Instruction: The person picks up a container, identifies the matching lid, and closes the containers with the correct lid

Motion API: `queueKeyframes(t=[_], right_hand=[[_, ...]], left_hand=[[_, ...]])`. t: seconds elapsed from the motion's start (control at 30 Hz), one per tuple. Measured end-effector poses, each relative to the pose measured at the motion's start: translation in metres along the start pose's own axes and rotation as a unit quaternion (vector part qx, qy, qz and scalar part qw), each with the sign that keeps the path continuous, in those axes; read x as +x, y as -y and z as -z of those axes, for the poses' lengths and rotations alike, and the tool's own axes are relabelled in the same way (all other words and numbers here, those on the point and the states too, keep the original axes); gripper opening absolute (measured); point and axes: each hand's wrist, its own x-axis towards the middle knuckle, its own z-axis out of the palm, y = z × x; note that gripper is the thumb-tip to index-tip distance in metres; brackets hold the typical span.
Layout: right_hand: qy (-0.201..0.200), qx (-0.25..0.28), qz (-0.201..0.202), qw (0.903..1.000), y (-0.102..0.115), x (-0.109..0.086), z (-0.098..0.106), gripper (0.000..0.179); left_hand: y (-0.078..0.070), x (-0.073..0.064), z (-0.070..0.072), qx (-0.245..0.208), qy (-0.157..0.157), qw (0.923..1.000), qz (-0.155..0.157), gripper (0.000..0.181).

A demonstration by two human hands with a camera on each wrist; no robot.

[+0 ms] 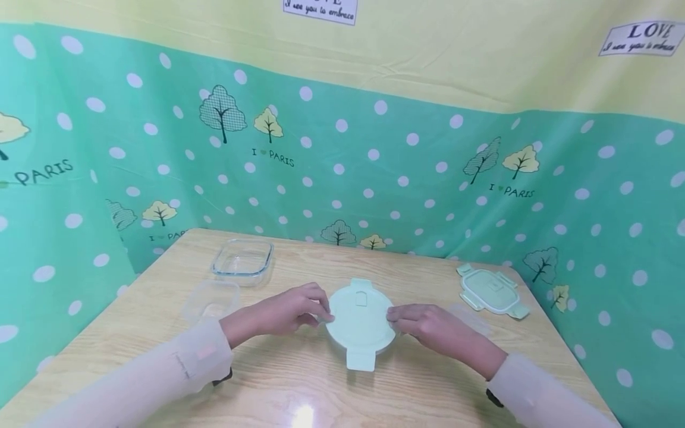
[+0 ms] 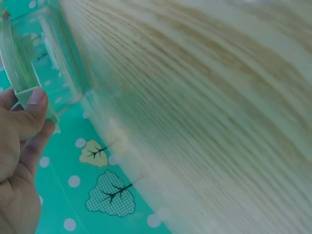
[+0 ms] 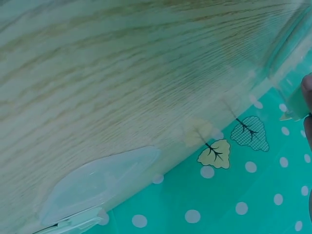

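Observation:
A round pale-green snap-lock lid [image 1: 360, 321] sits over a clear round container [image 2: 56, 63] in front of me. Two of its flaps stick out, one at the far side and one at the near side. My left hand [image 1: 291, 308] is at the lid's left edge. Thumb and fingers of that hand pinch a side flap [image 2: 29, 96] in the left wrist view. On the opposite edge my right hand [image 1: 430, 326] grips the lid's right side, its fingers bent over the rim. Only some fingertips [image 3: 307, 90] of it show in the right wrist view.
A square glass container [image 1: 243, 261] stands at the back left, with a clear, squarish plastic piece [image 1: 211, 297] before it, near my left forearm. At the right lies a green rectangular lid [image 1: 489, 288]; beside it is a thin translucent sheet [image 1: 471, 318]. Patterned cloth [image 1: 374, 196] hangs behind the table.

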Motion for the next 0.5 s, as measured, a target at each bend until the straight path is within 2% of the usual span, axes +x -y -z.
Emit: queueKeyframes(t=[0.17, 0.33, 0.5], right_hand=[[-0.005, 0.005, 0.002, 1.0, 0.0, 0.0, -0.002, 0.032], [-0.02, 0.017, 0.004, 0.9996, -0.001, 0.0, -0.003, 0.033], [-0.025, 0.018, 0.006, 0.9995, -0.003, -0.002, -0.004, 0.028]], left_hand=[[0.002, 0.001, -0.001, 0.033, -0.003, 0.9988, -0.037, 0.035], [0.006, -0.002, -0.008, 0.044, -0.044, 0.9956, -0.069, 0.033], [0.008, -0.003, -0.016, 0.043, -0.081, 0.9923, -0.084, 0.031]])
